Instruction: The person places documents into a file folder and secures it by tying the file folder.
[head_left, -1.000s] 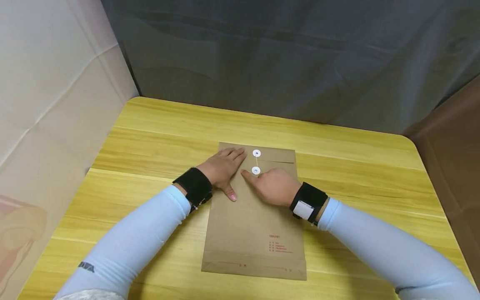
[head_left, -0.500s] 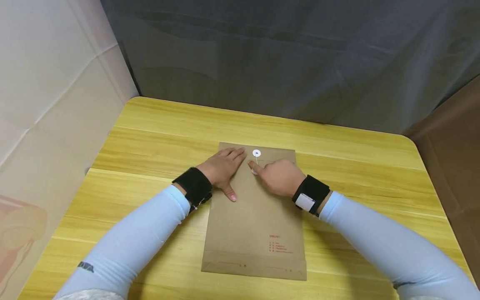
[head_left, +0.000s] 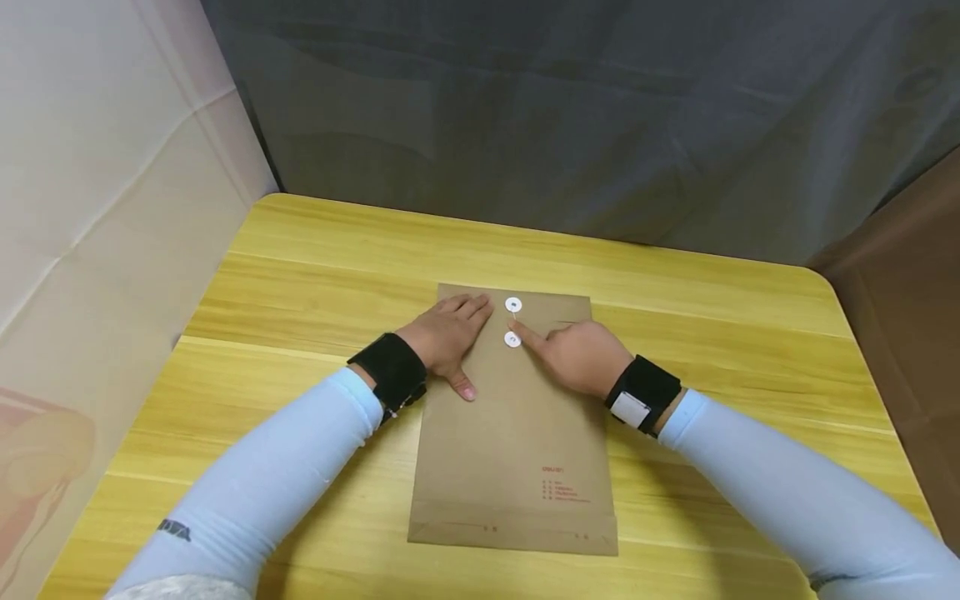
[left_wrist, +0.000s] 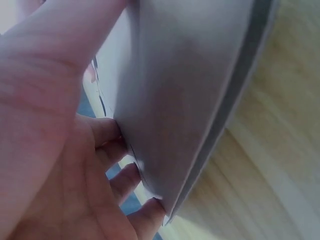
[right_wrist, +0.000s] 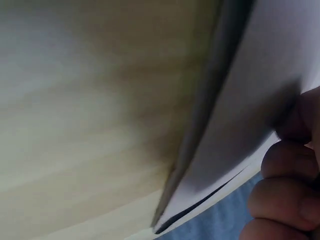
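**Hands at the string clasp of a kraft envelope**

Envelope (head_left: 510, 425) of brown kraft paper lies flat in the middle of the yellow wooden surface (head_left: 300, 275), its flap end away from the person and its red printed text near the close end. 2 white discs sit one above the other at the flap end: the upper disc (head_left: 513, 305) on the flap, the lower disc (head_left: 512, 339) just below the flap's edge, with a thin string (head_left: 513, 322) between them.

The left hand (head_left: 446, 337) lies spread and flat on the envelope's upper left part, fingers straight and together, their tips just beside the upper disc, thumb stretched toward the person. The right hand (head_left: 573, 354) rests on the envelope's upper right part with its other fingers curled under and the forefinger stretched out, its tip just beside the lower disc; whether it pinches the string cannot be told from the head view. Both wrist views are blurred and show only fingers against pale paper and wood grain.

Each wrist wears a black band, above pale blue sleeves. Grey cloth (head_left: 600, 125) hangs behind the surface.
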